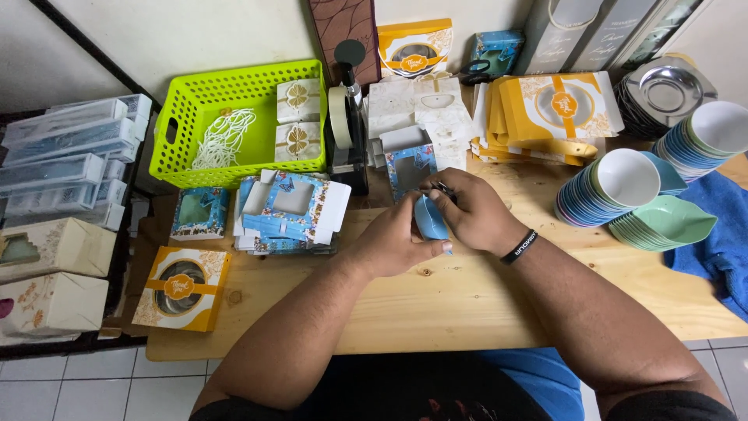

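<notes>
A basket (234, 117) is set at the table's (436, 304) back left, a tape dispenser (347, 129) beside it, stacked bowls (623, 191) at the right.

— What is shown of the room?
— A pale wooden table (436, 304) is seen from above, set against an off-white wall (195, 31). White floor tiles (70, 390) with grey grout are visible along the lower edge.

— And the light?
— The scene is evenly lit, with soft shadows cast on the tabletop. A dark shelf frame (117, 296) is seen at the left edge, between table and wall. No window is shown.
</notes>
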